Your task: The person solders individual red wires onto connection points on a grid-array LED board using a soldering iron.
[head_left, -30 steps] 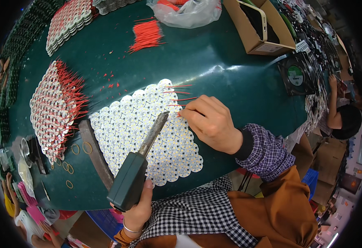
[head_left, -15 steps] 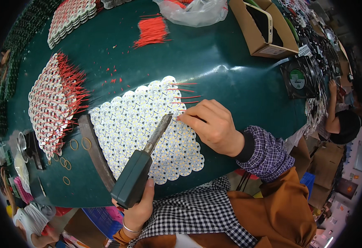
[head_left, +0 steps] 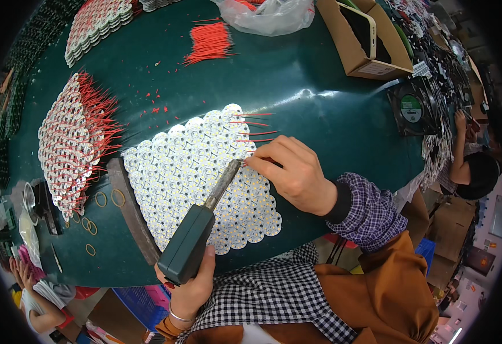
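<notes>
A sheet of round white LED boards (head_left: 176, 172) lies in front of me on the green table. Several short red wires (head_left: 258, 124) stick out from its upper right edge. My left hand (head_left: 195, 286) is closed around the dark green handle of a soldering gun (head_left: 186, 243). Its tip reaches the boards right beside the fingertips of my right hand (head_left: 297, 175). Those fingers are pinched on a red wire (head_left: 247, 163), mostly hidden, at the sheet's right side. A dark metal bar (head_left: 131, 209) lies along the sheet's left edge.
Left of the bar are rubber bands (head_left: 118, 198) and a stack of boards with red wires (head_left: 70, 143). Farther back lie a bundle of red wires (head_left: 209, 43), a plastic bag (head_left: 268, 20), a cardboard box holding a phone (head_left: 371, 63) and a black fan (head_left: 414, 109). Other people sit nearby.
The soldering gun's tip has shifted slightly toward my right fingertips. My right hand keeps its pinch nearly in place. At the lower left, another person's hands have come up into view.
</notes>
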Demonstrator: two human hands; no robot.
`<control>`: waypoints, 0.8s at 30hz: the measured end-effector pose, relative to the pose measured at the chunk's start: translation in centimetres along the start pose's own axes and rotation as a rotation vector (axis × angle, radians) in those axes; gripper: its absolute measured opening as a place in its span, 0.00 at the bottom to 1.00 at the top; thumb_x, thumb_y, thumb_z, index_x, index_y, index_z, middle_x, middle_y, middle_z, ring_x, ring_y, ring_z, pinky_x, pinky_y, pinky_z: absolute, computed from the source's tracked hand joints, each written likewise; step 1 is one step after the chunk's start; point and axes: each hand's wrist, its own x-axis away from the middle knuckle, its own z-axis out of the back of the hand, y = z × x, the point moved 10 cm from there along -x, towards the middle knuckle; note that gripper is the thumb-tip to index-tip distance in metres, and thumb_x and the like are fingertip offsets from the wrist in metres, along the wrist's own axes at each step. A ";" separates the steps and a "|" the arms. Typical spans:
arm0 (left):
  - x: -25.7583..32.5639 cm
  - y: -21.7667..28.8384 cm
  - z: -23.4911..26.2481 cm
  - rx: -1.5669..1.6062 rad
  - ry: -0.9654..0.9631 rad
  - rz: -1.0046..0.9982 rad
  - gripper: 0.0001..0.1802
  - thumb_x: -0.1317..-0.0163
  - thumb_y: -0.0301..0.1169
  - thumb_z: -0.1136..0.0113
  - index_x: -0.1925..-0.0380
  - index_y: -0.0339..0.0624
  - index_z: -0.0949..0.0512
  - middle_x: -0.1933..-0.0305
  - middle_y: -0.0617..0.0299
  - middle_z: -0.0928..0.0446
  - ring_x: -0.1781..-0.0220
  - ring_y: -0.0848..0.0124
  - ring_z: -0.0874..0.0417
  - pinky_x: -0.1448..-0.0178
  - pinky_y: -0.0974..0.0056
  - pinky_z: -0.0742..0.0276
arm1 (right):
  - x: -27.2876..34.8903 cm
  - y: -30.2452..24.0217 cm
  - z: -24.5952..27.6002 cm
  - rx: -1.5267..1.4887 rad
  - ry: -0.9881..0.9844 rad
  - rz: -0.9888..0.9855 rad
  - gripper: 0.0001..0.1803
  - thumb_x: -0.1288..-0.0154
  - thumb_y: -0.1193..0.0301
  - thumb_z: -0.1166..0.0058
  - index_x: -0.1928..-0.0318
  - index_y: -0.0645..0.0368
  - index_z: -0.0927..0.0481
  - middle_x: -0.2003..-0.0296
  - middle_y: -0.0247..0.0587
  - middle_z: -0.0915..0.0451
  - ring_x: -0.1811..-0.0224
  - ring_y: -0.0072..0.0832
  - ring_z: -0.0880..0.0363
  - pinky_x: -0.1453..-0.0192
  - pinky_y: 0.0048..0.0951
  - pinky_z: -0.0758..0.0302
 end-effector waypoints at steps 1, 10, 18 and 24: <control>-0.1 0.1 0.2 -0.005 0.036 0.030 0.07 0.43 0.27 0.27 0.67 0.37 0.14 0.73 0.60 0.17 0.78 0.66 0.18 0.71 0.63 0.25 | 0.0 0.0 0.0 -0.003 -0.003 -0.001 0.09 0.47 0.78 0.39 0.62 0.60 0.18 0.65 0.34 0.21 0.62 0.30 0.22 0.61 0.31 0.26; 0.9 -0.1 0.4 0.049 -0.019 -0.045 0.16 0.40 0.18 0.30 0.52 0.30 0.19 0.64 0.61 0.18 0.72 0.78 0.21 0.69 0.71 0.25 | 0.0 -0.1 0.0 0.008 0.003 0.002 0.10 0.47 0.77 0.38 0.62 0.61 0.17 0.66 0.35 0.22 0.63 0.31 0.22 0.61 0.31 0.26; 1.8 -1.0 1.1 0.191 0.048 0.097 0.19 0.40 0.17 0.31 0.47 0.33 0.19 0.57 0.58 0.17 0.69 0.77 0.20 0.68 0.71 0.24 | 0.8 -0.7 1.5 0.029 0.061 0.026 0.12 0.47 0.76 0.38 0.60 0.61 0.16 0.64 0.36 0.20 0.61 0.32 0.20 0.58 0.32 0.25; 2.0 -0.7 0.2 0.117 -0.069 0.104 0.19 0.38 0.21 0.31 0.46 0.34 0.19 0.55 0.58 0.16 0.68 0.76 0.19 0.64 0.70 0.22 | 2.0 -0.3 1.3 -0.004 0.023 -0.018 0.12 0.47 0.76 0.38 0.60 0.61 0.17 0.65 0.36 0.20 0.64 0.32 0.20 0.60 0.31 0.26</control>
